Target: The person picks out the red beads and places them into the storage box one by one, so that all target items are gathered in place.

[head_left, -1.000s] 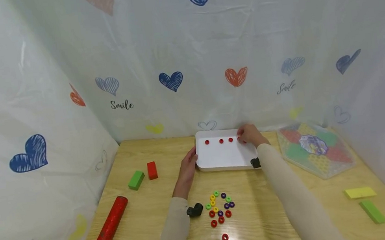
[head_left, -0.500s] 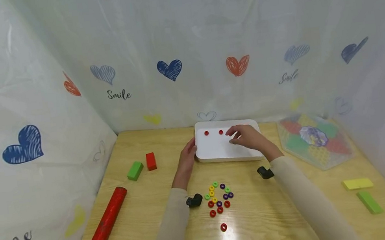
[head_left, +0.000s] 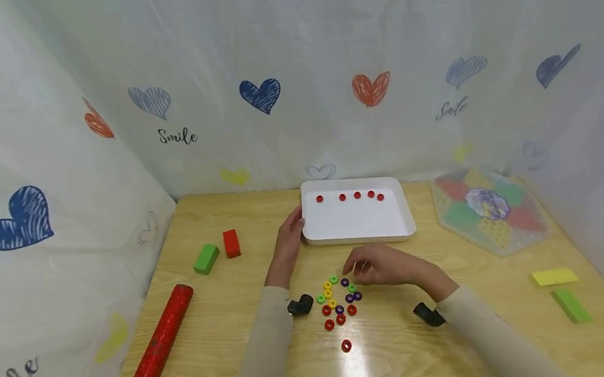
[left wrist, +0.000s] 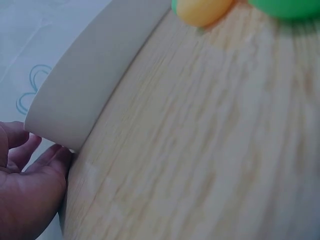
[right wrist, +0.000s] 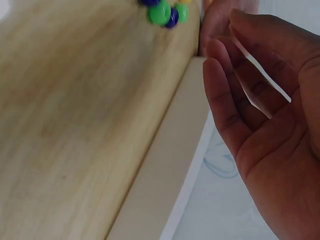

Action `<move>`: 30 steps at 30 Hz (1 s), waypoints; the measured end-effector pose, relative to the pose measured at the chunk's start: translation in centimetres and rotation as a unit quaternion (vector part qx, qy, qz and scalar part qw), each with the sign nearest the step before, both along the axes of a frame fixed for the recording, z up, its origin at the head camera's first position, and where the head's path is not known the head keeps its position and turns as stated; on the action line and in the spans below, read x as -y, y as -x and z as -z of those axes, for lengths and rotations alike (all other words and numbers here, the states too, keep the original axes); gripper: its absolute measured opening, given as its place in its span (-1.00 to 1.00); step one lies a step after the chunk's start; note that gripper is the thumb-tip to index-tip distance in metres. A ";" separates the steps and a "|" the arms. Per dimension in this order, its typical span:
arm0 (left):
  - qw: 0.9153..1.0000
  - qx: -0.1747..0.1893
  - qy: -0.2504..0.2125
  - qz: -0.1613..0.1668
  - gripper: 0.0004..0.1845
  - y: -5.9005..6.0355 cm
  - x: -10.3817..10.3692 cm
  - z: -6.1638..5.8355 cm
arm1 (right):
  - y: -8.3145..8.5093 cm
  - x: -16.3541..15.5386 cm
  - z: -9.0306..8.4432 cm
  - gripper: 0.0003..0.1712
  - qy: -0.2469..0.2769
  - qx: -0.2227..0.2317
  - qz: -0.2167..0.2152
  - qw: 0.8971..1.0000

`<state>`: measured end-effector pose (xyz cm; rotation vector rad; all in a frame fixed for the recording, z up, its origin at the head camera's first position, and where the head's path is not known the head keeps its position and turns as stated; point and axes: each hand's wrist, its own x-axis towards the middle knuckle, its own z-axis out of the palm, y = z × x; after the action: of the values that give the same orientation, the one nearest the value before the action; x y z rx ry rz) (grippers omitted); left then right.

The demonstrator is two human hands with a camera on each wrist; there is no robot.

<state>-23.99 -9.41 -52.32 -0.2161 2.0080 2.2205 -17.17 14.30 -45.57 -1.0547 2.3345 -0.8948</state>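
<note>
A white tray (head_left: 356, 223) stands at the back of the table, with several small red ring beads (head_left: 357, 195) in a row along its far side. My left hand (head_left: 287, 243) holds the tray's left edge; in the left wrist view, thumb and fingers meet at its corner. Just in front of the tray hovers my right hand (head_left: 386, 266), fingers loosely bent and nothing between them, as the right wrist view also shows. Close to its fingertips lies a loose group of green, yellow, purple and red ring beads (head_left: 351, 310) on the table.
To the left lie a green block (head_left: 206, 259), a red block (head_left: 232, 244) and a red microphone (head_left: 158, 348). At right are a clear hexagonal case (head_left: 489, 210) with coloured sections, a yellow block (head_left: 554, 276) and a green block (head_left: 571, 305). A heart-printed curtain (head_left: 318, 130) encloses the table.
My right hand has left the red bead at the row's right end and come back towards me, out of the tray to the loose beads. My left hand stays at the tray.
</note>
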 end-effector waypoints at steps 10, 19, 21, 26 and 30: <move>1.000 -0.003 -0.010 -0.005 -0.52 0.4 0.3 -0.5 | -3.5 1.5 -0.2 -0.83 -0.016 -0.017 -0.046 0.999; 1.000 -0.003 -0.011 -0.003 -0.52 0.1 0.2 -0.7 | -4.6 1.5 1.3 -0.84 -0.048 -0.079 -0.056 0.994; 1.000 0.000 -0.010 -0.003 -0.53 0.0 0.1 -0.8 | -4.8 1.5 1.6 -0.85 -0.054 -0.083 -0.053 0.994; 1.000 0.003 -0.007 -0.006 -0.53 -0.2 0.1 -0.9 | -5.1 1.5 1.7 -0.87 -0.063 -0.088 -0.050 0.993; 1.000 0.011 -0.005 -0.004 -0.53 -0.4 -0.1 -0.8 | -5.3 1.3 1.5 -0.87 -0.069 -0.089 -0.051 0.992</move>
<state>-23.60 -9.35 -51.56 -0.2469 1.9881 2.2221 -11.85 12.96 -47.08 -1.2262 2.4216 -0.6152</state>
